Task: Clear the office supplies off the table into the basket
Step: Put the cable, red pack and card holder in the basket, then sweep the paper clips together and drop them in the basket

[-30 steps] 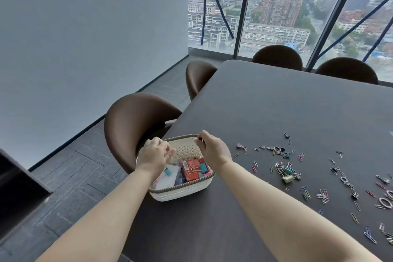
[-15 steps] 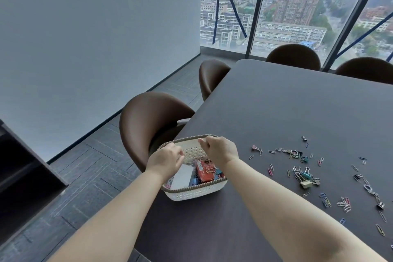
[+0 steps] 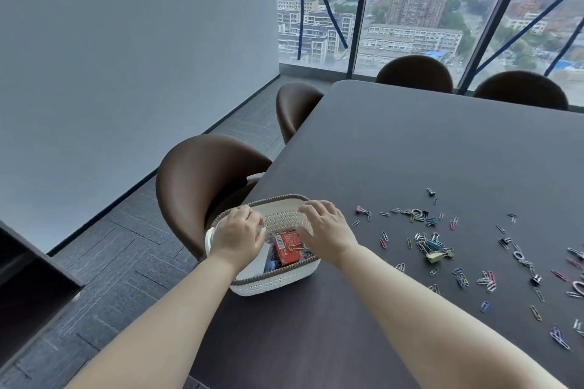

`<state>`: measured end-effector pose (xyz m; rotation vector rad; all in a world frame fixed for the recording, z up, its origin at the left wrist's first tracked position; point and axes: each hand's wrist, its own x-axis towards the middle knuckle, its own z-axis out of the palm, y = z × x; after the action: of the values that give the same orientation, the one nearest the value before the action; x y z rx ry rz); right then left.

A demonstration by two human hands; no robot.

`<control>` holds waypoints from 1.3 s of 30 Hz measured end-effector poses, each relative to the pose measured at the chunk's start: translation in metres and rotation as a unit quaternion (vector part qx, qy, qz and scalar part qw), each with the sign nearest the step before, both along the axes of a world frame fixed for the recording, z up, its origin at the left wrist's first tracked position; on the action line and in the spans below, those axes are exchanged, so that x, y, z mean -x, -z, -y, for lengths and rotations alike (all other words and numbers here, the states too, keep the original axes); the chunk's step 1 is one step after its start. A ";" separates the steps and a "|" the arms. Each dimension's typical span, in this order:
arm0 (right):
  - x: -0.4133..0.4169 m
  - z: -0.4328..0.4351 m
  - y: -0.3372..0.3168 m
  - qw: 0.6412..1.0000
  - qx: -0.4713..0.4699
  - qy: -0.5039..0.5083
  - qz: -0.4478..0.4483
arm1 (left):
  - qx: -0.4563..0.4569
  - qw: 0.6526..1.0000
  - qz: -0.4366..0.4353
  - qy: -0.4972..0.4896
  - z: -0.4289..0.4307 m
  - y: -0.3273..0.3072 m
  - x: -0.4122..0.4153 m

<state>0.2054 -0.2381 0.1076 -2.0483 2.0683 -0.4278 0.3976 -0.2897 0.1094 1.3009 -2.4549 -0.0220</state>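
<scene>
Both hands now spread over the basket (image 3: 275, 286), left hand (image 3: 238, 238) and right hand (image 3: 327, 232) fingers loosened, apparently empty, while paper clips (image 3: 433, 251) still litter the table (image 3: 410, 142) at right.

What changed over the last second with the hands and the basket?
Both hands hover over the basket throughout. The right hand has opened from a pinch to spread fingers above the red box; the left hand has loosened and dropped lower. Whether anything was released is unclear. The basket, its contents and the scattered clips look unmoved; only the camera shifted.
</scene>
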 end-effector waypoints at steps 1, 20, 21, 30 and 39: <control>0.007 -0.009 -0.001 0.999 0.029 0.019 -0.010 | 0.010 1.000 0.000 0.019 -0.003 0.001 0.010; 0.150 -0.347 0.117 0.855 -0.192 0.482 -0.013 | -0.117 0.885 0.318 0.321 -0.152 0.130 0.235; 0.146 -0.351 0.122 0.853 -0.208 0.479 -0.006 | -0.130 0.886 0.319 0.311 -0.154 0.133 0.237; 0.148 -0.307 0.146 0.854 -0.261 0.450 0.008 | -0.160 0.894 0.277 0.314 -0.162 0.147 0.248; 0.198 -0.239 0.141 0.895 -0.228 0.382 0.012 | -0.194 0.912 0.282 0.227 -0.124 0.146 0.243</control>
<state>0.0078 0.0013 -0.0335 -0.9187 2.5806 -0.0459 0.1547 -0.1660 -0.0362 0.9203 -3.3495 -0.3081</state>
